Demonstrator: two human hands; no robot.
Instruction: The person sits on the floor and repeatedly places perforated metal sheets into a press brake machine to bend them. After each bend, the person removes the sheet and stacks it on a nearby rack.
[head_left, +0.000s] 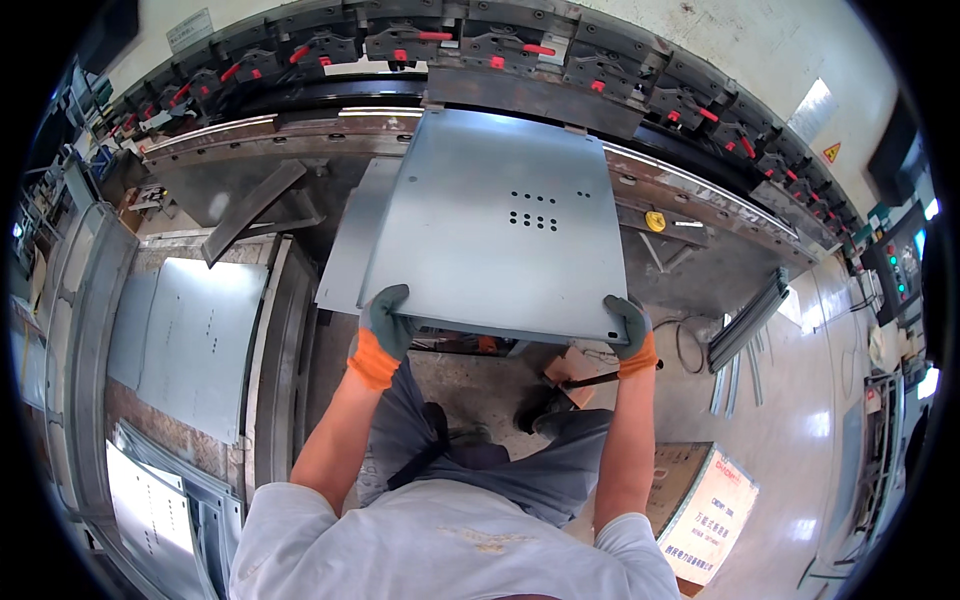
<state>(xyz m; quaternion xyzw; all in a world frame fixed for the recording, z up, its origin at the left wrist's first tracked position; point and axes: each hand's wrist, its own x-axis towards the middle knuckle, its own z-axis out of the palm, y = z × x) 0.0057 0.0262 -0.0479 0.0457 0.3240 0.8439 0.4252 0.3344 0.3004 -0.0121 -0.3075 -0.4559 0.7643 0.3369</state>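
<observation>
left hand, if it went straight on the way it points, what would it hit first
The gray metal sheet, held near its near left corner by the left hand. Beyond that, the machine's dark front seems next in line, though depth is unclear.

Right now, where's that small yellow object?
In the head view, the small yellow object lies just right of the held metal sheet, on a dark metal bracket.
</observation>
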